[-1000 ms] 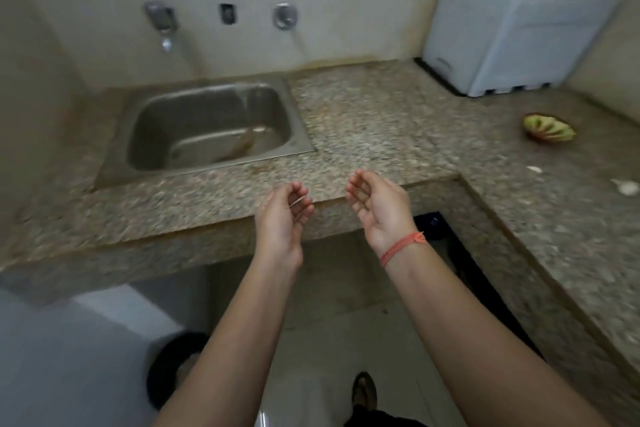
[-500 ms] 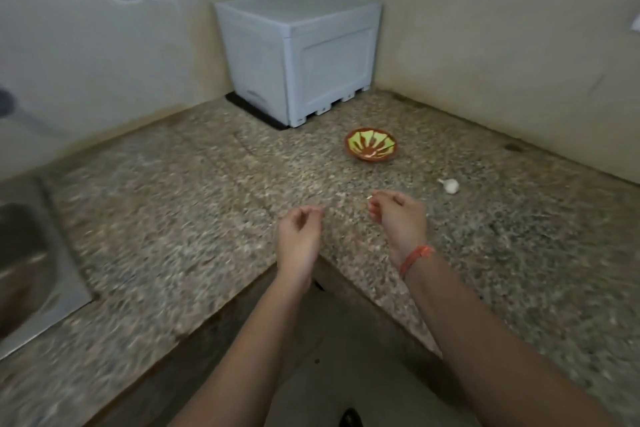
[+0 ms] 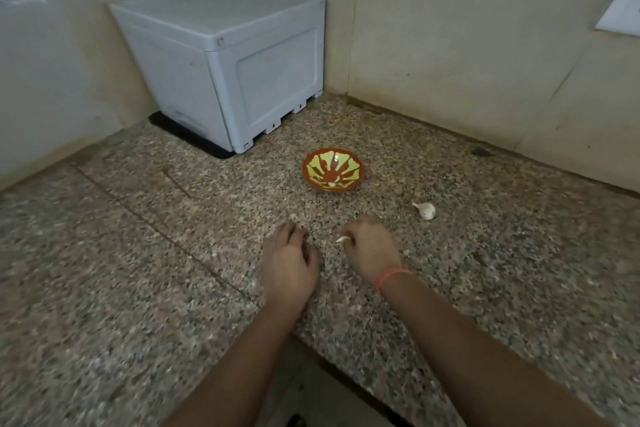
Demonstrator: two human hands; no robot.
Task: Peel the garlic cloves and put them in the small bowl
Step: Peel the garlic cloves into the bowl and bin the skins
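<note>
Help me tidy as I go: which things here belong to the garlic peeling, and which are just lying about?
For the job: garlic clove, pinched in the right hand; garlic bulb; small bowl.
Just lying about: grey plastic box; black mat under it.

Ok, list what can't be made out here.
Head view only:
- Left hand: motion-blurred, its back hides any grip.
- Garlic piece in the right hand: mostly covered by fingers; peeled or not unclear.
- Small bowl: pale speck inside, too small to identify.
</note>
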